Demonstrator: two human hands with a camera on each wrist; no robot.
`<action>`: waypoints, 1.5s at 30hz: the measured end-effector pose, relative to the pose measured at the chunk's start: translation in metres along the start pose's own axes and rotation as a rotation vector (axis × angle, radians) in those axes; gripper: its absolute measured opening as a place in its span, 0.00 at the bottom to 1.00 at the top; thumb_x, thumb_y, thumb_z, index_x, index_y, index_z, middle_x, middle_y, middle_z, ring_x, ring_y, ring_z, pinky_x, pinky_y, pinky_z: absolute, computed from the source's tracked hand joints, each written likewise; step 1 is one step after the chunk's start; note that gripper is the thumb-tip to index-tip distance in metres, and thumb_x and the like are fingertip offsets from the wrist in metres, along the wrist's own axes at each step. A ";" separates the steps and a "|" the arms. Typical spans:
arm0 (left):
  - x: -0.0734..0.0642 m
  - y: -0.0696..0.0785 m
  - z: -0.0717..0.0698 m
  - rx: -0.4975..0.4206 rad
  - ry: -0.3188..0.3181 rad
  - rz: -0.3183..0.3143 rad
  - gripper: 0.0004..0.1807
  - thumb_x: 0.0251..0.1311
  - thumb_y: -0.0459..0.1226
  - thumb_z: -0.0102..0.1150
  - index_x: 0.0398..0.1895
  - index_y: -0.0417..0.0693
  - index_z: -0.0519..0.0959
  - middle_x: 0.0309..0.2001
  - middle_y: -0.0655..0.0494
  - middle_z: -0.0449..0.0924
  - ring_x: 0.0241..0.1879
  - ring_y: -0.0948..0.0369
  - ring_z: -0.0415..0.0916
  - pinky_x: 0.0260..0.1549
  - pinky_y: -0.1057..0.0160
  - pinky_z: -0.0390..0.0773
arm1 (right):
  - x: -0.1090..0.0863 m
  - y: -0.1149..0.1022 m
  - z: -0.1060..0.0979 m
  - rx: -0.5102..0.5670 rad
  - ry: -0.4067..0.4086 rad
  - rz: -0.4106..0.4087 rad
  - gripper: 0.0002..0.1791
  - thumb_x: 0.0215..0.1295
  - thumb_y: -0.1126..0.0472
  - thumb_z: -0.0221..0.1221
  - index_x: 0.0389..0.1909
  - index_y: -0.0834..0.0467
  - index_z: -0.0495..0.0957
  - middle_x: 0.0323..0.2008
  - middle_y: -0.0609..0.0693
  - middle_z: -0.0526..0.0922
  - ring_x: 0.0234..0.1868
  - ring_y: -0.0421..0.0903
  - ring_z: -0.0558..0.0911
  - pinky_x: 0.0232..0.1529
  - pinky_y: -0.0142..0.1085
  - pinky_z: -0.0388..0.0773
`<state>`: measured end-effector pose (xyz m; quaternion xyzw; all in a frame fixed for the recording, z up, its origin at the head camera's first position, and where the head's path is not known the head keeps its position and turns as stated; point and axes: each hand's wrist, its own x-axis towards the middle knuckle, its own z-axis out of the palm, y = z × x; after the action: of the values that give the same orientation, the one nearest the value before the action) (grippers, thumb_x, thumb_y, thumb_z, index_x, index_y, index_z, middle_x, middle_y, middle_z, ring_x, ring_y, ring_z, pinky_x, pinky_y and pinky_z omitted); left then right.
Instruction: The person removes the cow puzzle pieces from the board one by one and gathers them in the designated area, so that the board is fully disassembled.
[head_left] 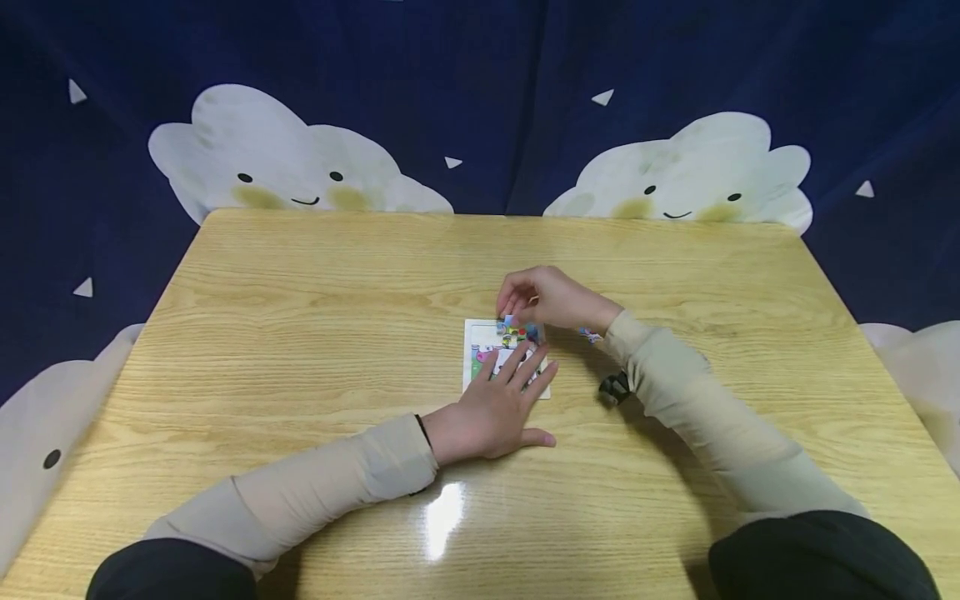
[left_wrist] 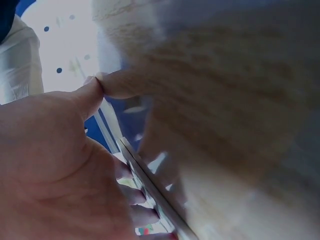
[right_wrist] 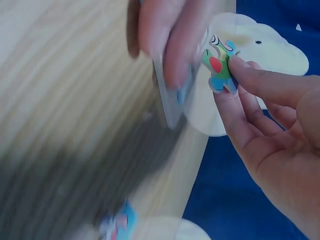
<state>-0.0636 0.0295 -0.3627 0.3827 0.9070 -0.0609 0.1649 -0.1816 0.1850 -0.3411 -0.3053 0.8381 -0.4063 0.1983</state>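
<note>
A small jigsaw puzzle (head_left: 467, 360) with a white border and a cartoon picture lies on the wooden table. My left hand (head_left: 497, 414) rests with spread fingers over its lower part, thumb out to the side. At the puzzle's upper edge, my right hand (head_left: 551, 298) pinches a colourful puzzle piece (right_wrist: 218, 67) between thumb and fingers. Green, blue and red show on that piece in the right wrist view, where it is held up apart from the board's edge. My left fingers hide part of the picture.
Another loose puzzle piece (head_left: 590, 335) lies right of the puzzle, close to my right sleeve. A black band or device (head_left: 615, 388) sits below my right wrist. The wooden table (head_left: 315, 333) reaches back to a dark blue curtain (head_left: 495, 83) printed with clouds.
</note>
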 end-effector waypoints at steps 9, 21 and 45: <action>0.001 0.000 0.001 0.011 0.013 0.002 0.50 0.64 0.70 0.31 0.80 0.55 0.35 0.79 0.52 0.24 0.76 0.53 0.23 0.72 0.48 0.39 | -0.036 0.022 -0.034 -0.005 0.043 0.046 0.08 0.57 0.77 0.65 0.38 0.67 0.80 0.35 0.58 0.84 0.36 0.52 0.83 0.39 0.33 0.80; 0.002 0.000 0.002 0.012 0.017 -0.001 0.49 0.64 0.70 0.31 0.80 0.55 0.35 0.79 0.52 0.25 0.76 0.53 0.23 0.72 0.48 0.39 | -0.097 0.060 -0.070 -0.068 0.060 0.216 0.08 0.57 0.76 0.66 0.37 0.67 0.80 0.34 0.56 0.83 0.35 0.47 0.83 0.36 0.32 0.80; -0.002 0.001 0.001 -0.003 0.050 0.005 0.50 0.64 0.70 0.33 0.80 0.53 0.38 0.79 0.51 0.27 0.76 0.52 0.26 0.71 0.47 0.42 | -0.115 0.080 -0.076 -0.090 0.081 0.236 0.10 0.57 0.76 0.65 0.39 0.67 0.80 0.34 0.57 0.82 0.34 0.47 0.81 0.34 0.30 0.79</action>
<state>-0.0612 0.0288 -0.3634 0.3864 0.9099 -0.0495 0.1426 -0.1692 0.3436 -0.3509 -0.1965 0.8928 -0.3542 0.1969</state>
